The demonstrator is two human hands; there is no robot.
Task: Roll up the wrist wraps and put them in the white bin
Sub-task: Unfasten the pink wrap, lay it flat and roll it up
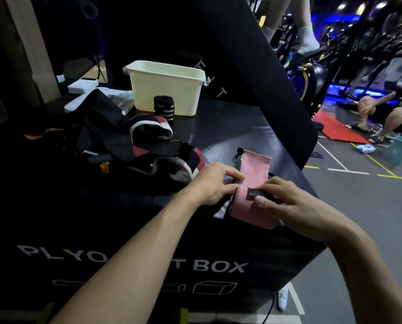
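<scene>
Nearest, on the front edge of the black plyo box (218,127), both hands work one pink wrist wrap (253,169). The left hand (215,183) pinches the left end of the rolled part, fingers curled round it; the right hand (286,199) grips the right side, thumb pressing a dark hook-and-loop strip (257,194) flat on the roll. The hands sit close together, clamped on the same wrap, while its loose tail runs away from the person across the box top. Judgement: rolling is under way, not finished. To do it well, keep the edges square so the roll does not cone, hold tension with the thumb, and feed the tail in evenly until the fastener can bite. Just beyond, to the left, lies a heap of unrolled black, pink and white wraps (153,136); several remain. Farther on, a finished black-and-white roll (163,107) stands upright just in front of the white bin (167,87), outside it, touching or nearly so. I cannot tell what the bin holds.
</scene>
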